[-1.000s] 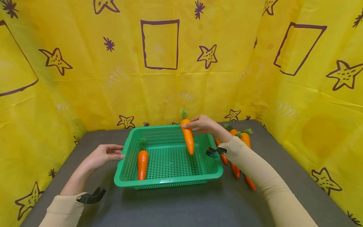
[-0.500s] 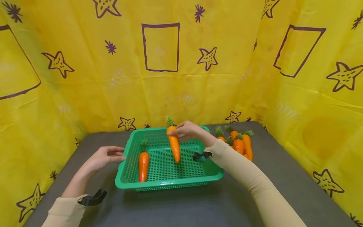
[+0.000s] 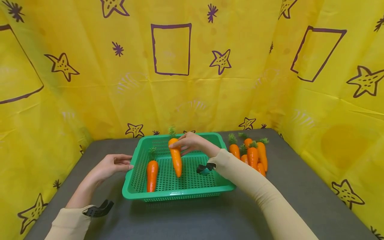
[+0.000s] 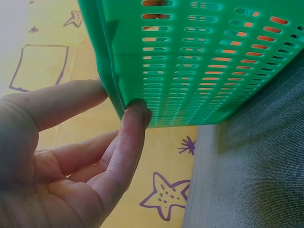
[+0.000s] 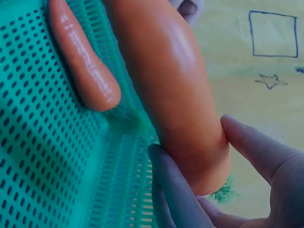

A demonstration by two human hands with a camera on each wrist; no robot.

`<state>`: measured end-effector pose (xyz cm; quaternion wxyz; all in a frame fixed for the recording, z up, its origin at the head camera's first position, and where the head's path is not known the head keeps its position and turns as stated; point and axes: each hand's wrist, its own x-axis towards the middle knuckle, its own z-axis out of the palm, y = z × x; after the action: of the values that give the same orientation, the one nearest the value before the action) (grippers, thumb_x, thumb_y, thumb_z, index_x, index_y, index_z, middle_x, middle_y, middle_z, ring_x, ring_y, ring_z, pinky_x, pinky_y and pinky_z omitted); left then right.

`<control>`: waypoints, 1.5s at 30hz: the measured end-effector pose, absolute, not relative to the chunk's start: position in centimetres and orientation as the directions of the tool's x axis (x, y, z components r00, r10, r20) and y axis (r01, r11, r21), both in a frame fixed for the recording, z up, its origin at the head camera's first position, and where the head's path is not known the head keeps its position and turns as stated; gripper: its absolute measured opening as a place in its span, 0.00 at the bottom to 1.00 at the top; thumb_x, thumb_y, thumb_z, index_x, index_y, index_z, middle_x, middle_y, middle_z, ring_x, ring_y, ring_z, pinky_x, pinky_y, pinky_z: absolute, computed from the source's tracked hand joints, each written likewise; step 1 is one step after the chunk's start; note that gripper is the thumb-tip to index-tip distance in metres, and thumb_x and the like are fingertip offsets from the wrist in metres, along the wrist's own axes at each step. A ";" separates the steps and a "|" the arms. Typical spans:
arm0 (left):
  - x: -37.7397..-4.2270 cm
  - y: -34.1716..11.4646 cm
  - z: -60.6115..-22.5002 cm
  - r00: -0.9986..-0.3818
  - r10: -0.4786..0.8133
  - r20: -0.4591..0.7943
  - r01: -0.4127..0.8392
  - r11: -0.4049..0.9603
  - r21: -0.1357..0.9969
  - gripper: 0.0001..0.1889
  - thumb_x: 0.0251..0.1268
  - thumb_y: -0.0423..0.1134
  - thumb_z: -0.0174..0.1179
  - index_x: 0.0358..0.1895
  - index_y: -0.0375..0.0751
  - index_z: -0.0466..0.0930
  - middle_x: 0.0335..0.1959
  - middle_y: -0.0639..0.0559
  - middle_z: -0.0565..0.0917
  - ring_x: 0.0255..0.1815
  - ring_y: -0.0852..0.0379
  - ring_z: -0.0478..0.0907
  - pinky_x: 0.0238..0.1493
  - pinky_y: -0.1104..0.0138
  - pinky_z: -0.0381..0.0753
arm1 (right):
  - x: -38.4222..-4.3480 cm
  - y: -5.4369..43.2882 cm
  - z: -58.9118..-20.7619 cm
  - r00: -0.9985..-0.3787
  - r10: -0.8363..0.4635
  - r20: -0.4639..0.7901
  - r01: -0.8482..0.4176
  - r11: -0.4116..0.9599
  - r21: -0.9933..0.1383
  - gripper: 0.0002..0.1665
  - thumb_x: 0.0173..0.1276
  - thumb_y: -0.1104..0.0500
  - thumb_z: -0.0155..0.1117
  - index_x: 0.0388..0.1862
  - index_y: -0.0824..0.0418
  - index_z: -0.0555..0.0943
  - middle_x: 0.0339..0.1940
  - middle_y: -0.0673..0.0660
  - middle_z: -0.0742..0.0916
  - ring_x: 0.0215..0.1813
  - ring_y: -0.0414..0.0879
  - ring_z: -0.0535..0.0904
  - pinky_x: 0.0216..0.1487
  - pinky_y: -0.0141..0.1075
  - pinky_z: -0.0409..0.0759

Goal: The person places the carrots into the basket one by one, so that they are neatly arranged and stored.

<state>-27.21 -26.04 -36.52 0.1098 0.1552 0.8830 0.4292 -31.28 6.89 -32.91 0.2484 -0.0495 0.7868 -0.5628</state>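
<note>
A toy carrot (image 3: 176, 161) with a green tuft hangs tip-down over the green plastic basket (image 3: 180, 193). My right hand (image 3: 192, 142) pinches its thick upper end between thumb and fingers, and the right wrist view shows the carrot (image 5: 166, 80) up close. Another carrot (image 3: 152, 176) lies along the left side of the basket floor, tuft toward the back. At the basket's left rim, my left hand (image 3: 108, 167) holds the edge; the left wrist view shows its thumb and fingertips (image 4: 133, 121) on either side of the rim.
Several more carrots (image 3: 252, 156) lie in a cluster on the dark grey table (image 3: 186, 221), right of the basket. A yellow curtain (image 3: 198, 96) with purple drawings surrounds the table at the back and sides. Black wrist straps (image 3: 99, 210) sit over the beige sleeves.
My right hand has carried the carrot leftward and slightly lower over the basket, closer to the carrot lying there. More of the right-hand carrot cluster shows now. My left hand stays at the rim.
</note>
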 end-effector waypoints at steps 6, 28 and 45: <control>-27.2 -26.1 -36.5 -0.928 0.368 -0.056 0.180 0.576 0.797 0.34 0.60 0.47 0.65 0.63 0.26 0.68 0.49 0.39 0.82 0.48 0.50 0.80 0.52 0.54 0.80 | -31.4 5.8 -33.3 -0.862 -0.369 -0.346 0.208 0.365 -0.907 0.34 0.57 0.56 0.72 0.61 0.67 0.74 0.47 0.61 0.85 0.53 0.58 0.81 0.55 0.52 0.78; -27.2 -26.0 -36.5 -0.927 0.372 -0.056 0.182 0.573 0.799 0.34 0.60 0.47 0.64 0.63 0.27 0.68 0.50 0.37 0.82 0.49 0.49 0.80 0.52 0.53 0.79 | -32.1 3.1 -36.8 -0.830 -0.367 -0.420 0.257 0.417 -0.872 0.17 0.55 0.60 0.74 0.41 0.68 0.83 0.42 0.61 0.85 0.50 0.57 0.83 0.45 0.45 0.84; -27.0 -26.0 -36.6 -0.928 0.369 -0.058 0.175 0.569 0.804 0.33 0.60 0.47 0.65 0.63 0.28 0.69 0.50 0.38 0.82 0.49 0.49 0.80 0.53 0.52 0.79 | -31.7 2.1 -39.6 -0.811 -0.339 -0.478 0.324 0.420 -0.848 0.24 0.55 0.61 0.74 0.47 0.71 0.78 0.46 0.65 0.83 0.49 0.59 0.82 0.37 0.41 0.85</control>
<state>-27.02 -25.97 -36.57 0.1104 0.1547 0.8788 0.4377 -31.69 2.05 -39.63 0.3076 -0.0046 0.7844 -0.5386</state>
